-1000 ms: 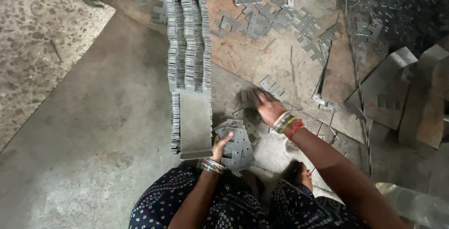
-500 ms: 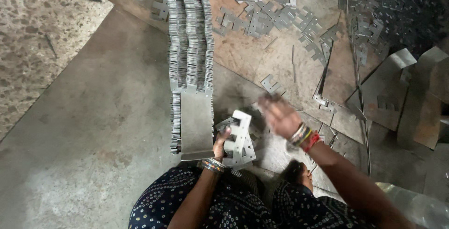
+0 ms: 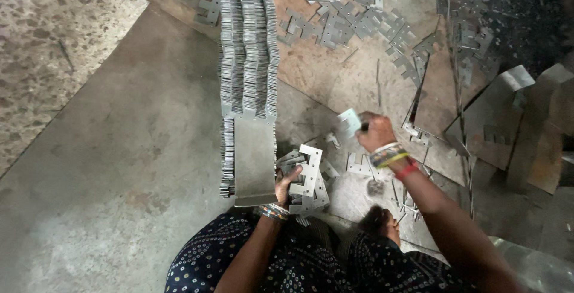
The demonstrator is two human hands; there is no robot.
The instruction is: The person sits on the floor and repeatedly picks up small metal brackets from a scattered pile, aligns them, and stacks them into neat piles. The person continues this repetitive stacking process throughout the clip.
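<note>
Loose E-shaped metal stampings (image 3: 353,21) scattered far up the floor; bent sheet-metal offcuts (image 3: 505,113) at right; speckled stone floor (image 3: 54,48) at left.

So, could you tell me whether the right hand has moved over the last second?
Yes. The right hand lifted off the floor, holding a plate, right of the stack.

Left: we find bare grey floor (image 3: 113,167), open passage. Centre: long plate stack (image 3: 248,54) bars crossing. Far right: loose stampings (image 3: 359,18) and upright sheets (image 3: 496,113) crowd reach.
</note>
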